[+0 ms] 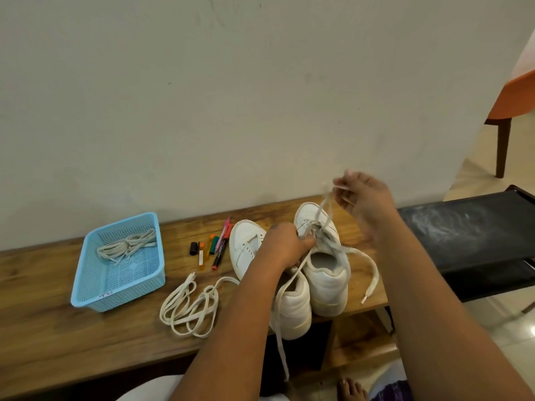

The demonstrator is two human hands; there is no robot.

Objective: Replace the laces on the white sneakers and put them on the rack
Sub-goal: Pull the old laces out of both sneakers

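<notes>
Left hand (pixel 285 247) curled around the tongue and eyelet area of the right-hand sneaker (pixel 324 264), fingers pinching at the lace there. Right hand (pixel 362 198) raised above that shoe, fingertips pinching a doubled strand of the lace (pixel 324 209) drawn upward from the eyelets.

Left to right across the wooden tabletop (pixel 58 328):
- blue perforated basket (pixel 86 285) near the left end, holding a loose bundle of cream laces (pixel 127 246);
- coiled loose lace (pixel 188 308) lying on the wood just right of the basket, toward the front edge;
- small cluster of markers (pixel 218 250) behind that coil, near the wall side, with a black cap (pixel 194 248) lying beside them;
- left-hand sneaker (pixel 246 247), white, toe toward the wall, partly hidden by the left forearm, lace almost entirely out of the eyelets;
- right-hand sneaker, touching the other one, heel toward the front edge, partly laced, one free end (pixel 372 279) trailing over the tabletop to the right, another strand (pixel 279 328) hanging down over the front edge.

Black fabric shoe rack (pixel 469 227) just beside the right end of the tabletop, upper shelf dusty. Orange chair (pixel 512 96) at far right, by the plain wall (pixel 231 96). Bare toes (pixel 351 389) on the floor at bottom.
</notes>
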